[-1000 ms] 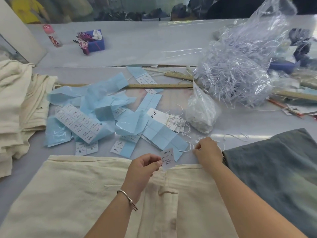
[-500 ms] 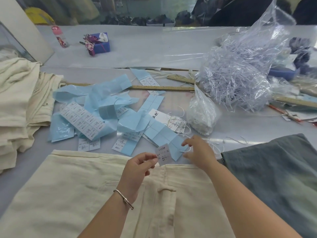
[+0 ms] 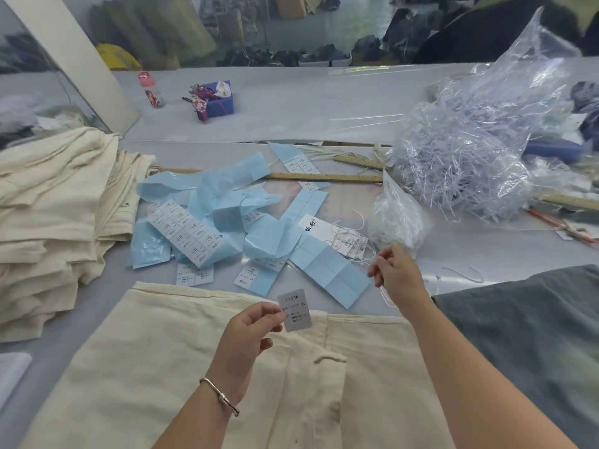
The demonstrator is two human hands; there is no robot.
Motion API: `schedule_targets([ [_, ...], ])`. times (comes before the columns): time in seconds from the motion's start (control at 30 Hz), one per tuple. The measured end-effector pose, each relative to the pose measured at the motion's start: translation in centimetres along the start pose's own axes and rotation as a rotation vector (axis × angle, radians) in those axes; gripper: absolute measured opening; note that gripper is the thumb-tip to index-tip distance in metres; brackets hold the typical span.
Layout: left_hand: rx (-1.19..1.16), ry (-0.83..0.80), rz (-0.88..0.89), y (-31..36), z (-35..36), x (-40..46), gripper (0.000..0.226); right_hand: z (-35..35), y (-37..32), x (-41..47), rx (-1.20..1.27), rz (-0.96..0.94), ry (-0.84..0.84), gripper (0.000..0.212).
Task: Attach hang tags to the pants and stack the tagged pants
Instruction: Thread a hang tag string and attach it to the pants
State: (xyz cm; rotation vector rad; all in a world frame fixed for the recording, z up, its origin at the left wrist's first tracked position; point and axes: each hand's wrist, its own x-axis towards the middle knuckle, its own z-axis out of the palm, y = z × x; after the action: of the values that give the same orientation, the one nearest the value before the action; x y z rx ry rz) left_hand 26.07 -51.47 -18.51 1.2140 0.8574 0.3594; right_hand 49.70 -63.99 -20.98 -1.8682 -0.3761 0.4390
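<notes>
left hand [image 3: 249,332] pinches a white size tag [image 3: 294,310] above the cream pants [image 3: 168,361]; right hand [image 3: 397,273], fingers curled, pinches thin white string [image 3: 387,294] over the bench [image 3: 324,108].

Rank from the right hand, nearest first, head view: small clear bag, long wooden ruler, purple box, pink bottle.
From the right hand:
1. Small clear bag, just beyond the fingers.
2. Long wooden ruler, mid-table, behind the blue papers.
3. Purple box, far left.
4. Pink bottle, farther left, beside the white panel.

Purple box [image 3: 218,100], small bottle [image 3: 151,89], wooden rulers [image 3: 324,177], perhaps shredded plastic in bag [image 3: 466,157].
</notes>
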Motion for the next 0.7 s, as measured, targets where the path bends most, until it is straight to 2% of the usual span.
schedule_targets([
  [0.07, 0.009, -0.022, 0.034, 0.3, 0.3, -0.6, 0.011, -0.7, -1.9, -1.0, 0.227, -0.026, -0.024, 0.014],
  [0.13, 0.039, 0.013, 0.085, 0.7, 0.3, -0.3, 0.018, -1.2, -3.6, -2.2, 0.383, -0.068, -0.087, 0.014],
  [0.23, 0.022, 0.061, 0.139, 1.4, 0.2, -0.3, 0.02, -1.6, -5.6, -4.6, 0.443, -0.109, -0.128, 0.009],
  [0.33, 0.016, 0.013, 0.163, 2.0, 0.1, -0.8, 0.011, -1.8, -7.0, -7.2, 0.405, -0.159, -0.079, 0.006],
  [0.47, 0.018, -0.052, 0.157, 2.7, -0.7, -0.8, 0.02, -2.1, -7.5, -9.9, 0.343, -0.212, 0.055, 0.014],
  [0.6, 0.013, -0.119, 0.133, 2.8, -2.4, -0.8, 0.022, -1.8, -6.2, -11.5, 0.175, -0.19, 0.234, 0.014],
  [0.7, -0.021, -0.14, 0.074, 2.2, -3.4, -0.4, 0.023, -1.4, -4.2, -11.4, -0.041, -0.162, 0.319, 0.017],
])
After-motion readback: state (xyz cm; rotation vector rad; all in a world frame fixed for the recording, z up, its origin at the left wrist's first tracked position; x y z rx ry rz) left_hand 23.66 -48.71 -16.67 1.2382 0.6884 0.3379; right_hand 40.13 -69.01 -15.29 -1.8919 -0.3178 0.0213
